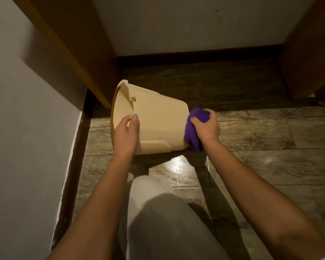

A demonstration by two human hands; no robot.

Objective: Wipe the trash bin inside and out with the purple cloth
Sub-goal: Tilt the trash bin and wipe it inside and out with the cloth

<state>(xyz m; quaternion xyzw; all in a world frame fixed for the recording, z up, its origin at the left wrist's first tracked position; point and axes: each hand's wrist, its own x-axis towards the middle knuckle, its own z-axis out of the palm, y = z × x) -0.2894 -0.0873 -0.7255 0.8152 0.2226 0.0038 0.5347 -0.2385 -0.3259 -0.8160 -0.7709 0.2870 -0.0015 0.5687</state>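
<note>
Bin (154,121) tipped sideways, mouth by the left hand (127,132) gripping its rim; right hand (204,126), fist full of cloth (192,136), presses the base end.

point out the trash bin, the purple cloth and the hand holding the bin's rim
trash bin (158,119), head view, on its bare outer side wall
purple cloth (192,136), head view, on the bunched fold below the fist
left hand (126,134), head view, on the back of the hand
</note>
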